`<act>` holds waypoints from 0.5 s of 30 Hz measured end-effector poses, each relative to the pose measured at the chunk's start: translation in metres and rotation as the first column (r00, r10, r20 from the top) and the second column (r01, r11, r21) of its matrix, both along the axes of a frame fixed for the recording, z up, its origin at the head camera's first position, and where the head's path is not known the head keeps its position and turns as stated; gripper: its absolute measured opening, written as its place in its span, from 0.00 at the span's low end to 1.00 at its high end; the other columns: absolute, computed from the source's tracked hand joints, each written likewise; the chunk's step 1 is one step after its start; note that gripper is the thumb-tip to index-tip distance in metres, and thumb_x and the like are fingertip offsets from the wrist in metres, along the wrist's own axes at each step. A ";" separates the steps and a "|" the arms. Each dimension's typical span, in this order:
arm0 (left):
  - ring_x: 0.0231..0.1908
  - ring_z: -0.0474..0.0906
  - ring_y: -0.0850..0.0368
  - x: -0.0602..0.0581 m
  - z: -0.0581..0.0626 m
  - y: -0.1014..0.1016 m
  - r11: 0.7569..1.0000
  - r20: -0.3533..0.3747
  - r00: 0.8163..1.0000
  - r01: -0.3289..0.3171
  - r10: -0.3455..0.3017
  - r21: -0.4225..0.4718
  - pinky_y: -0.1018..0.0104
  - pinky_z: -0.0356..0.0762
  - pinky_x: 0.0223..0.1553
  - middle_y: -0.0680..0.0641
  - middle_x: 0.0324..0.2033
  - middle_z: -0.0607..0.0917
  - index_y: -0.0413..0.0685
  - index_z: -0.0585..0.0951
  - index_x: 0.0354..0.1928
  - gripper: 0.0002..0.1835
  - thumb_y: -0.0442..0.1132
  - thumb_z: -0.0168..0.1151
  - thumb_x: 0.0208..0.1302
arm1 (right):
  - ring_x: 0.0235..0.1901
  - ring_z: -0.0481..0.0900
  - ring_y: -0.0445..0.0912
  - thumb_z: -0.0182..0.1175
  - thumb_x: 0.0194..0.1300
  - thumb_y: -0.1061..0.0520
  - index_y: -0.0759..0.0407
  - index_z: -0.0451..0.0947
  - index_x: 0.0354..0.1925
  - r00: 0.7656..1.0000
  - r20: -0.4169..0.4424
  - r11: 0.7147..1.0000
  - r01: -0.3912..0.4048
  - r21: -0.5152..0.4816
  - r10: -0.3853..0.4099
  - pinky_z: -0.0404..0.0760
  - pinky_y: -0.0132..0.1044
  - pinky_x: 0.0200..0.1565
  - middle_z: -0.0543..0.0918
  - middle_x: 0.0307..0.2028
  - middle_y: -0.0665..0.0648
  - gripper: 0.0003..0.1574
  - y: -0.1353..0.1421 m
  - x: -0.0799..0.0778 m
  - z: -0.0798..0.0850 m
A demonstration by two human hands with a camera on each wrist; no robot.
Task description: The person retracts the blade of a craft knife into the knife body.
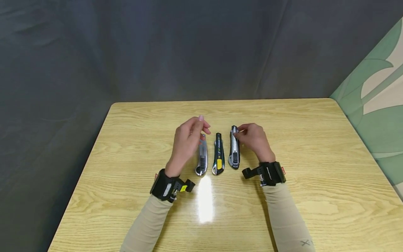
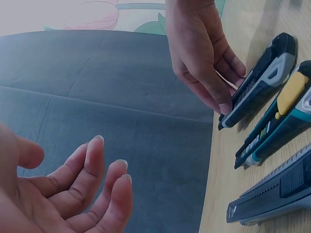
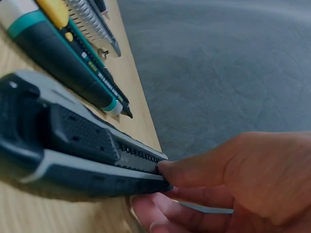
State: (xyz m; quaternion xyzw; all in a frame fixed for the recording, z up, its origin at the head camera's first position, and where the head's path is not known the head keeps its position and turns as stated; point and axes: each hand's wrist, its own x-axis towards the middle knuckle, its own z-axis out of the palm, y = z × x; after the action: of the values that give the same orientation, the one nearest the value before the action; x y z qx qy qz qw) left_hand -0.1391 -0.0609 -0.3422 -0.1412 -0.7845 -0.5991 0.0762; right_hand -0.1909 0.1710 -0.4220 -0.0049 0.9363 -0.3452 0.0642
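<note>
Three box cutters lie side by side on the wooden table. At the right is a black and grey box cutter [image 1: 234,150], whose far end my right hand [image 1: 256,140] pinches. In the right wrist view the thumb [image 3: 194,167] is on its tip, with the other fingers along the side and below. The middle box cutter [image 1: 218,155] is black and green with a yellow slider. A grey metallic box cutter [image 1: 202,159] lies at the left. Over its far end hovers my left hand [image 1: 186,140], fingers loosely bent and holding nothing, partly covering that cutter's tip in the head view.
The light wooden table [image 1: 132,147] ends at a dark grey curtain [image 1: 189,52] behind it. A green and white patterned cloth [image 1: 377,94] hangs at the right. Each wrist wears a black camera strap [image 1: 271,174].
</note>
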 end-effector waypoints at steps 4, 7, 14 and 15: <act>0.22 0.76 0.60 -0.010 -0.017 -0.004 0.995 -0.053 0.998 -0.044 0.040 -0.088 0.64 0.76 0.24 0.49 0.26 0.82 0.49 0.79 0.33 0.18 0.50 0.43 0.73 | 0.27 0.75 0.47 0.63 0.59 0.52 0.62 0.78 0.44 1.000 -0.021 0.999 -0.012 0.038 0.013 0.73 0.37 0.26 0.81 0.31 0.58 0.18 -0.001 -0.001 -0.002; 0.23 0.75 0.66 -0.014 -0.024 -0.009 0.981 -0.101 0.993 -0.085 0.068 -0.172 0.64 0.75 0.25 0.54 0.26 0.82 0.56 0.78 0.33 0.16 0.52 0.43 0.72 | 0.24 0.74 0.47 0.64 0.58 0.53 0.61 0.78 0.42 0.999 -0.033 0.997 -0.009 0.077 0.011 0.72 0.37 0.23 0.80 0.29 0.57 0.16 -0.002 0.001 -0.001; 0.21 0.73 0.64 -0.020 -0.025 -0.025 0.949 -0.143 0.984 -0.147 0.110 -0.281 0.63 0.72 0.20 0.55 0.27 0.82 0.57 0.78 0.34 0.12 0.49 0.46 0.71 | 0.21 0.73 0.47 0.64 0.56 0.51 0.60 0.78 0.40 0.999 -0.040 0.986 -0.006 0.169 0.013 0.70 0.36 0.20 0.79 0.27 0.56 0.16 -0.004 0.006 0.005; 0.21 0.73 0.63 -0.020 -0.025 -0.027 0.946 -0.150 0.982 -0.155 0.116 -0.285 0.63 0.71 0.19 0.55 0.27 0.81 0.57 0.78 0.34 0.12 0.49 0.47 0.71 | 0.21 0.73 0.47 0.64 0.56 0.51 0.60 0.78 0.40 0.999 -0.030 0.984 -0.006 0.176 0.011 0.70 0.36 0.19 0.79 0.28 0.56 0.17 -0.005 0.006 0.006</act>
State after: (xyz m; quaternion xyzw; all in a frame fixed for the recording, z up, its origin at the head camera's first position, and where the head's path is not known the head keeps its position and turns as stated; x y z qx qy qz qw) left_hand -0.1595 -0.0879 -0.3670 -0.1358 -0.8662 -0.4579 0.1468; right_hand -0.1847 0.1663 -0.4164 -0.0087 0.9640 -0.2607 0.0512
